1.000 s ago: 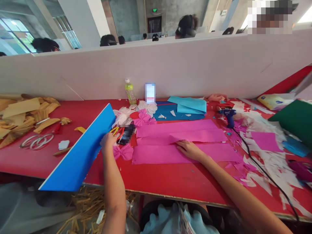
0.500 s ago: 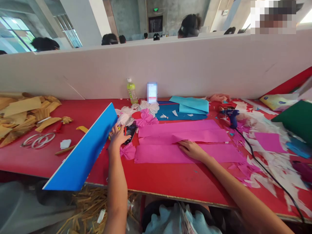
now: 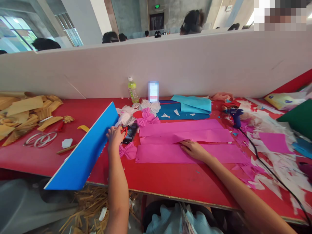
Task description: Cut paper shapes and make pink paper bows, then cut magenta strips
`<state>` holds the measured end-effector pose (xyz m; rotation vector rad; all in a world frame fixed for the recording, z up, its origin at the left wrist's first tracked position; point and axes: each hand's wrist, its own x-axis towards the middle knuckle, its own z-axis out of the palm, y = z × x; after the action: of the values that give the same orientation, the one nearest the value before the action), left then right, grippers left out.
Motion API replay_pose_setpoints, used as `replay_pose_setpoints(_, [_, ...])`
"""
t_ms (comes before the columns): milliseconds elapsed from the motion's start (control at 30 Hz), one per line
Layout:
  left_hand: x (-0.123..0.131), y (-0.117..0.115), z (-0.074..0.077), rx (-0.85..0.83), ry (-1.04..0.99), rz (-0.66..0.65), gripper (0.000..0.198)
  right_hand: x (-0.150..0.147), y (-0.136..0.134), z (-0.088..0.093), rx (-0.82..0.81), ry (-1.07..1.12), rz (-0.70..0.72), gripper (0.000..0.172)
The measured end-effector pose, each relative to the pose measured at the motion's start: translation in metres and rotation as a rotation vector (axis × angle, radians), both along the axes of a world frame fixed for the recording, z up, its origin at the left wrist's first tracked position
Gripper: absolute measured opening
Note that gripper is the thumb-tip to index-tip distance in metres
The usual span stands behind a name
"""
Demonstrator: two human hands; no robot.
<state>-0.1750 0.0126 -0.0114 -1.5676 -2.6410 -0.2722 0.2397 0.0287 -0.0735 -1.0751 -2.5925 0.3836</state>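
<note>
My left hand (image 3: 115,136) is curled at a red looped handle, which looks like that of a pair of scissors (image 3: 125,132); the rest of them is hidden by the hand. Just right of it lies a dark phone (image 3: 130,134), and below that a pink paper flower (image 3: 128,151). My right hand (image 3: 193,150) rests flat with fingers stretched out on pink paper strips (image 3: 161,153). Its fingertips touch the lower edge of a loosely folded upper strip (image 3: 207,136). Left of my left hand, a blue board (image 3: 85,156) leans at a slant.
White paper flowers (image 3: 126,115), a bottle (image 3: 133,91) and a lit phone (image 3: 153,92) stand near the partition (image 3: 102,71). Blue paper (image 3: 195,104) lies behind the strips. To the right are a glue gun (image 3: 236,117) with a black cord and white scraps (image 3: 273,162). Tan paper (image 3: 24,110) is far left.
My left hand has drawn in slightly, its fingers now closed at the red handle, which shows as a loop. My right hand stays on the pink paper. The view has shifted a little.
</note>
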Motion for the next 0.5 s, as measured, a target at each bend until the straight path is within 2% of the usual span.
replay_pose_setpoints(200, [-0.006,-0.001,0.0,-0.121,-0.099,0.068,0.046,0.0,-0.001,0.001,-0.003,0.002,-0.003,0.035])
replay_pose_setpoints(367, [-0.01,-0.001,0.001,-0.229,-0.149,0.111,0.046,0.0,0.0,0.0,-0.008,0.005,-0.002,0.035])
replay_pose_setpoints(500, [-0.017,-0.001,0.0,-0.21,-0.207,0.107,0.053,0.0,0.0,0.0,-0.011,-0.013,0.001,0.036])
